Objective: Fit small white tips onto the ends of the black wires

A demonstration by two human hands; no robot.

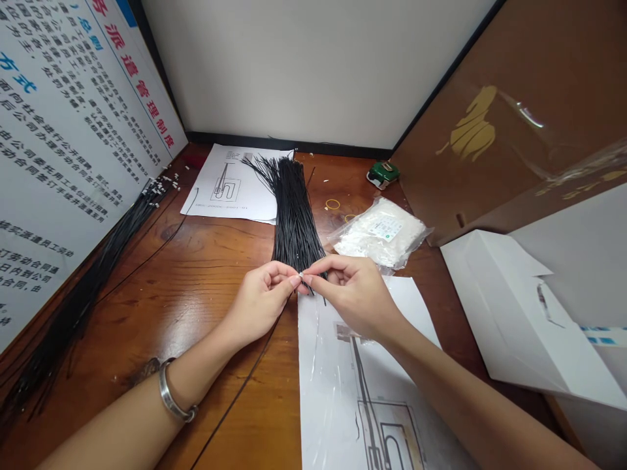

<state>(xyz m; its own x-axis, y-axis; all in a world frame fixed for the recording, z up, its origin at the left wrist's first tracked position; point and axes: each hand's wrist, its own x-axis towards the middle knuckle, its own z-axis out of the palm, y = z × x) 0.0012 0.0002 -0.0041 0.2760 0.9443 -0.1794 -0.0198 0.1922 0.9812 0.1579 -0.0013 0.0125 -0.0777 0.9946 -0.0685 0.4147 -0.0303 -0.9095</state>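
My left hand (pixel 262 301) and my right hand (pixel 349 292) meet over the wooden table (pixel 196 274), fingertips pinched together. Between them sits a tiny white connector (pixel 300 275) at the end of a thin black wire (pixel 245 385) that trails toward me past my left wrist. Just behind my hands lies a bundle of black wires (pixel 294 215). To the right of it lies a clear bag of small white parts (pixel 379 235).
A second bundle of finished black wires (pixel 98 267) lies along the left board with printed text. Drawing sheets lie at the back (pixel 230 186) and under my right arm (pixel 343 391). A green tape measure (pixel 383 173), rubber bands (pixel 333 204) and a white box (pixel 519 313) sit to the right.
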